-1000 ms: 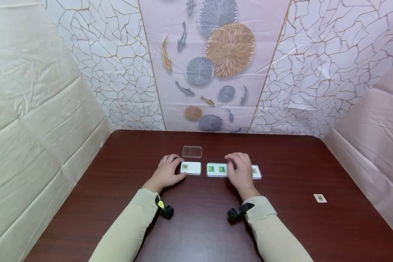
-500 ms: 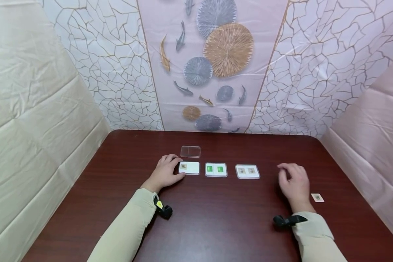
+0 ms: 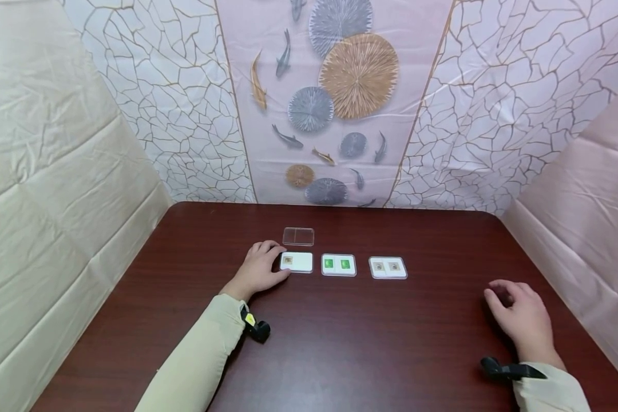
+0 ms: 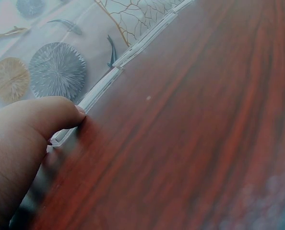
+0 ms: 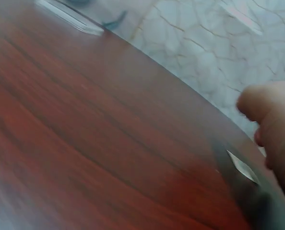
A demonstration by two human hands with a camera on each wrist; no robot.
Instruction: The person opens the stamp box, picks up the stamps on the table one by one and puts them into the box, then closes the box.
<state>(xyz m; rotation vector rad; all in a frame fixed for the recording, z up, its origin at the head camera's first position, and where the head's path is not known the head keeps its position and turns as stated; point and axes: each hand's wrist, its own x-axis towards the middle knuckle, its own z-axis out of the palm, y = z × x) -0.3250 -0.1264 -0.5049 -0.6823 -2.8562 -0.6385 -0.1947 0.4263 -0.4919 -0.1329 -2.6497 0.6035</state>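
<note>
My left hand (image 3: 256, 270) holds a flat clear-rimmed case (image 3: 301, 262) by its left end, thumb at the near edge and fingers at the far corner. This case has a white insert with one small brownish stamp (image 3: 288, 260) on its left half. In the left wrist view, the thumb presses the edge of the case (image 4: 98, 91). Far to the right, my right hand (image 3: 525, 320) hovers above the table with loosely bent fingers and nothing in them. Beneath it a small pale stamp-like card (image 5: 243, 166) lies on the wood, hidden by the hand in the head view.
A clear empty lid (image 3: 298, 236) lies just behind the held case. To its right sit a case with two green stamps (image 3: 338, 265) and another with two greyish stamps (image 3: 388, 268). The dark red table (image 3: 371, 337) ends at a patterned cloth backdrop (image 3: 443, 171).
My right hand has moved from over the rightmost case to the far right, now covering the loose card in the head view. My left hand keeps its hold on the left case.
</note>
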